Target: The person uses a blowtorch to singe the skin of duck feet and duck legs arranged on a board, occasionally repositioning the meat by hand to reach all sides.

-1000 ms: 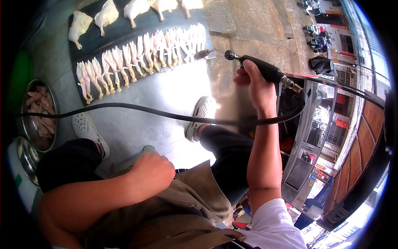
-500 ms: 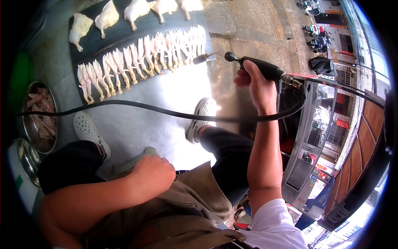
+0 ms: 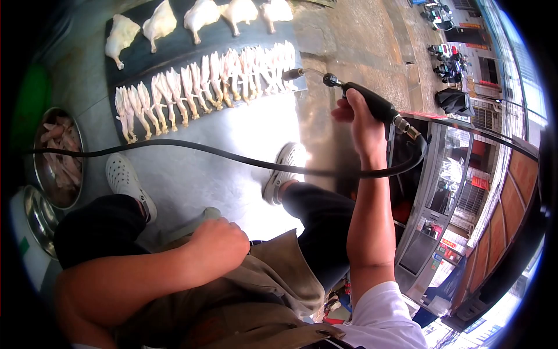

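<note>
While bird feet [image 3: 215,72] line the board [image 3: 174,55], our left hand [image 3: 221,241] curls, contents hidden.
Our torch [image 3: 372,103] has shifted away from us, so its tip [image 3: 293,74] now reaches the row's last feet; our right hand [image 3: 361,119] wraps round it.

White glare bleaches part of the floor [image 3: 264,125]; edges curve into black.

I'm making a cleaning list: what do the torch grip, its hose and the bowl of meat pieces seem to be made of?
Torch grip: probably black plastic with a dull finish, judging by its smooth moulded shape; coated metal is possible.
Hose: likely black rubber, softly glossy, as it bends in smooth curves.
Bowl: apparently polished metal, perhaps stainless steel, from its bright, silvery rim.
</note>
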`<state>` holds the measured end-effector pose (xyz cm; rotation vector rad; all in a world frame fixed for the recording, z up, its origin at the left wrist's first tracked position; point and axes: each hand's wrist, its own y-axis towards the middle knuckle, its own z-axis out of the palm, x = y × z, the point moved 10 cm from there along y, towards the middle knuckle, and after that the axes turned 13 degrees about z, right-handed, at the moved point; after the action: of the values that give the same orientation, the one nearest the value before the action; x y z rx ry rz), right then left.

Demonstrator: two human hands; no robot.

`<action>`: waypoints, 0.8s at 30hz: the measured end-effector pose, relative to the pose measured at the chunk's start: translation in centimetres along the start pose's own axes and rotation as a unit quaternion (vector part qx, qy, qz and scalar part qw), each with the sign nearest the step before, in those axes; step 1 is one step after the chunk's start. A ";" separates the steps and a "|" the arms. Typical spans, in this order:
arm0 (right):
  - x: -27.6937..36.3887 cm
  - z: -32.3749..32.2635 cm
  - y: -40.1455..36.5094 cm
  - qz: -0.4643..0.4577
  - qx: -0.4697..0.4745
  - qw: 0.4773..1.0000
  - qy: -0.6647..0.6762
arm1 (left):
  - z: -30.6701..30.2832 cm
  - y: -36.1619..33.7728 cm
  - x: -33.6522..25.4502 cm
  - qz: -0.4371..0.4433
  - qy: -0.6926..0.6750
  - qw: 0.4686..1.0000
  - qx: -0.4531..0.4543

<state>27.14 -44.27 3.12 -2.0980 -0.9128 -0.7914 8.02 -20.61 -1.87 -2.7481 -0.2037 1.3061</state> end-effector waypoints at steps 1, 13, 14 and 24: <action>0.4 0.1 -0.3 0.001 -0.003 1.000 -0.011 | 0.0 0.0 0.0 0.000 -0.004 1.000 0.003; -0.4 0.5 -0.2 0.007 0.029 1.000 -0.003 | 0.1 0.1 0.0 0.001 0.004 1.000 -0.009; -0.5 0.4 -0.2 0.006 0.027 1.000 0.002 | 0.2 0.2 0.0 0.000 0.007 1.000 -0.008; -2.0 -0.9 -1.6 0.003 0.061 0.998 0.035 | -5.0 1.4 5.8 -0.090 -0.051 0.991 -0.080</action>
<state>24.53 -44.90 2.72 -1.9546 -0.8933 -0.7814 15.63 -21.19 -3.31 -2.7130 -0.5729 1.4393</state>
